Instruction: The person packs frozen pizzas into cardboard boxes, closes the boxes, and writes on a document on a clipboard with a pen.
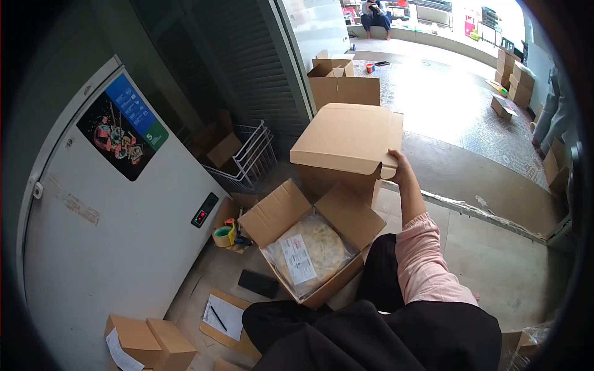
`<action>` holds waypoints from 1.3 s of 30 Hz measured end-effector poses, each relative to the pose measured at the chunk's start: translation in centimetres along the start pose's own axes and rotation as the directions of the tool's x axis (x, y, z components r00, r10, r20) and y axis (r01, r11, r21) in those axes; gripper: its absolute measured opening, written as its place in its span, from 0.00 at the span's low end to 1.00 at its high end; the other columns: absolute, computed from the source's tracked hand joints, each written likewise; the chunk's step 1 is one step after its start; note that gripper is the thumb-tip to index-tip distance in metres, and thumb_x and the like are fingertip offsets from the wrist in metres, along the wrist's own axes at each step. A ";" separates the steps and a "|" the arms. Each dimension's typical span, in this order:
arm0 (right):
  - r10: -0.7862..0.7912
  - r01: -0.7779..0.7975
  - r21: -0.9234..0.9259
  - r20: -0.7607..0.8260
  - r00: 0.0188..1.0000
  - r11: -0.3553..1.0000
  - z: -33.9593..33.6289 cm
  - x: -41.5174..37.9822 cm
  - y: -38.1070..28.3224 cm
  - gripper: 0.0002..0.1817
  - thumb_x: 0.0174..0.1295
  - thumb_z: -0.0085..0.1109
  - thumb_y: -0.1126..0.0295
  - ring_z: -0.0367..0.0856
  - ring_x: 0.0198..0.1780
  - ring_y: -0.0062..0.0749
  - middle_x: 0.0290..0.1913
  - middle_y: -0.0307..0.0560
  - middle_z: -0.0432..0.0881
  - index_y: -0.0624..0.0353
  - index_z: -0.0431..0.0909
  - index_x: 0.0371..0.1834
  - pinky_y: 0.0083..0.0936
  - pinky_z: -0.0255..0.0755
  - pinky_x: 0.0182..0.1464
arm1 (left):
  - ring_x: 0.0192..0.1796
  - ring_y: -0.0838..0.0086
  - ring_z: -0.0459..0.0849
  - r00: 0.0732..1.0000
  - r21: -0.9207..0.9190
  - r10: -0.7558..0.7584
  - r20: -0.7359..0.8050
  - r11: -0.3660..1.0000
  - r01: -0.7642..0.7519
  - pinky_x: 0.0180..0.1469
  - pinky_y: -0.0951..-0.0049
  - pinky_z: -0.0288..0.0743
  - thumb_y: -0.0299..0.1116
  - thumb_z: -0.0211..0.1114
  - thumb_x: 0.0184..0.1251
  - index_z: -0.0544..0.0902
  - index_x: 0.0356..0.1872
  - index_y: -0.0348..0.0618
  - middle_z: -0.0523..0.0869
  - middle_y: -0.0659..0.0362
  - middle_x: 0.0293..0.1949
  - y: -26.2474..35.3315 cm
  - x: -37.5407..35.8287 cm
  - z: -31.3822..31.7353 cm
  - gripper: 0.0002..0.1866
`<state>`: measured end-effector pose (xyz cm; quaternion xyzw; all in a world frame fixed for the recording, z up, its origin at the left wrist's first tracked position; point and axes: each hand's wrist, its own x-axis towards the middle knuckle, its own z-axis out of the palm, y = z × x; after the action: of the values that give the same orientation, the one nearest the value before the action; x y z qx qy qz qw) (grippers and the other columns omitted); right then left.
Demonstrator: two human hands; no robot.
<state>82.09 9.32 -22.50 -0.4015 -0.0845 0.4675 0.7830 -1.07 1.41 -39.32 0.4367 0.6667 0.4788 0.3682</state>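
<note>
My right hand (402, 167) grips the near right corner of a flat brown cardboard box (346, 133), its fingers over the edge by a tab. Beneath that flat box is a taller carton (334, 179), partly hidden. Closer to me, an open cardboard box (318, 300) stands with its flaps spread. Inside it is a round, pale, flat food item (322, 247) in clear plastic, with a white printed label (298, 258) on top. My left hand is outside the view.
A white chest freezer (124, 229) fills the left side. Around me are a wire basket (247, 154), a tape dispenser (230, 234), a dark phone-like slab (258, 283), a clipboard (224, 315) and closed boxes (151, 343). Another person (375, 18) sits far back; someone else (550, 111) stands at right.
</note>
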 end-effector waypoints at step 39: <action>0.165 0.762 -0.404 0.822 0.545 -0.505 9.4 -16.7 9.8 0.31 0.45 0.67 0.65 0.55 0.68 0.45 0.65 0.46 0.64 0.42 0.73 0.57 0.47 0.56 0.66 | 0.34 0.79 0.79 0.666 -0.399 0.689 0.285 0.717 -0.571 0.39 0.77 0.71 0.45 0.65 0.59 0.81 0.40 0.35 0.83 0.59 0.33 49.7 2.2 39.2 0.20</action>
<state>61.63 3.46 -19.11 -0.6035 -0.7816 -0.0532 0.1482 45.22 23.90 -2.33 0.6768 0.3043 0.5610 0.3669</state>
